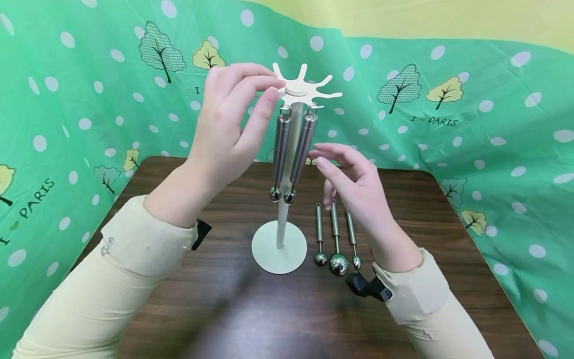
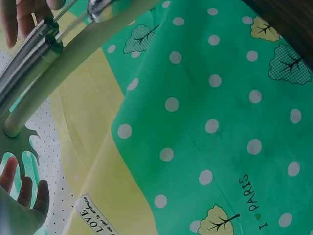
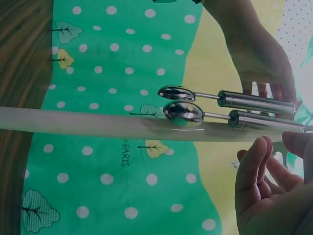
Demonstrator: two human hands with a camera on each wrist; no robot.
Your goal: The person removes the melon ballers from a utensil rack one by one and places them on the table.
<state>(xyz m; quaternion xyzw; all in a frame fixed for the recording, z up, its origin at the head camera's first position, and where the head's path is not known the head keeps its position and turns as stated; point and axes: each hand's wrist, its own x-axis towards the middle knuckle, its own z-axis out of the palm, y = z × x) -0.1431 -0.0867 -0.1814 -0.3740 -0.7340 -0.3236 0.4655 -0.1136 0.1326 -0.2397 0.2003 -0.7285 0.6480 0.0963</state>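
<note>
A white stand with a pronged top rises from the table. Two steel melon ballers hang from its prongs by end loops, scoops downward. At the left side of the top, my left hand holds it with thumb and fingertips. My right hand is beside the right hanging baller's handle, fingers loosely bent and gripping nothing. The right wrist view shows the right hand below the handles and the left hand behind them.
Three more melon ballers lie side by side on the dark wooden table, right of the round base. The middle one has the largest scoop. A green and yellow patterned cloth hangs around the table.
</note>
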